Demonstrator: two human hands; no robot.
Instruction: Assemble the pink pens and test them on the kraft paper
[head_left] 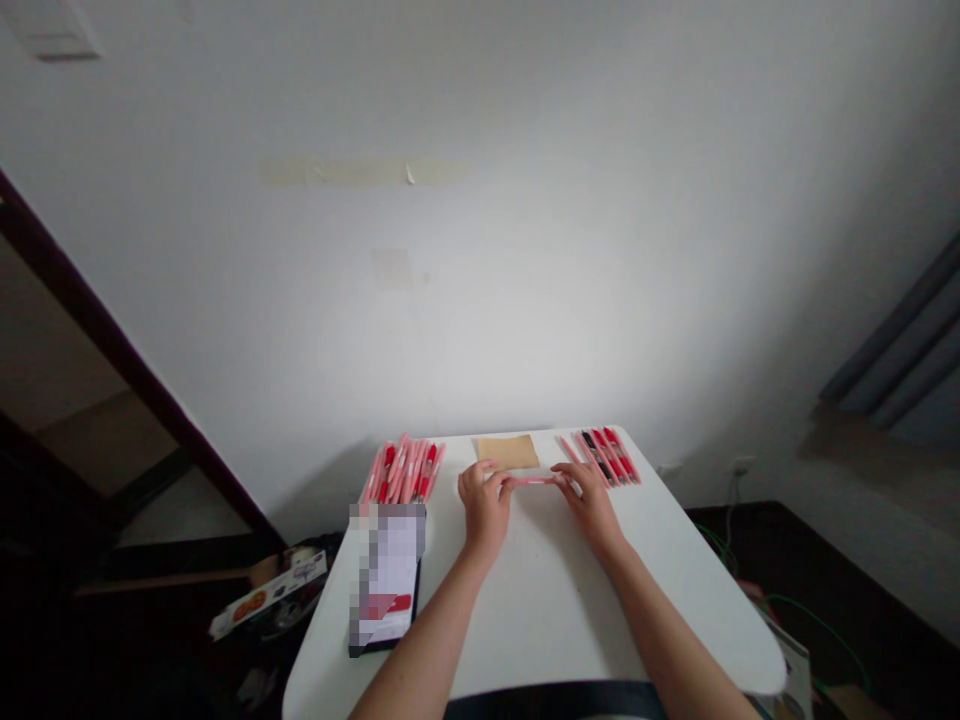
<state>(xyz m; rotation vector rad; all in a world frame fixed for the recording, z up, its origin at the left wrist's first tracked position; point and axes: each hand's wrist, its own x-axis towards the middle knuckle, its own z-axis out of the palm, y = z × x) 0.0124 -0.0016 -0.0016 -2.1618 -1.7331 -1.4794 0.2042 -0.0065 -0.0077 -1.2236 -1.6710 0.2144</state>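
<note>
I looked down on the white table (544, 620), its far edge close to the wall. By its left edge lay a dark-framed screen device (394, 565), partly blurred, so I could not read it. The left hand (486, 505) and the right hand (598, 510) reached in from the near edge and met over the far half, roughly midway between the side edges. A loose pile of pens (405, 472) filled the far-left corner, and a slanted row of pens (616, 457) lay in the far-right corner. Between these groups a small brown sheet (510, 452) sat close to the far edge.

Smallest of all was the slim pink pen (534, 481), and my attention went to how it lay. Its long axis ran crosswise, about parallel to the far edge, just on the near side of the brown sheet. It bridged the gap between the hands, so neither was clearly nearer: the left fingers were pinched on its left end, the right fingers on its right end, with the middle bare. The pen thus lay rightward from the left fingers and leftward from the right ones. I could not tell whether it touched the table.
</note>
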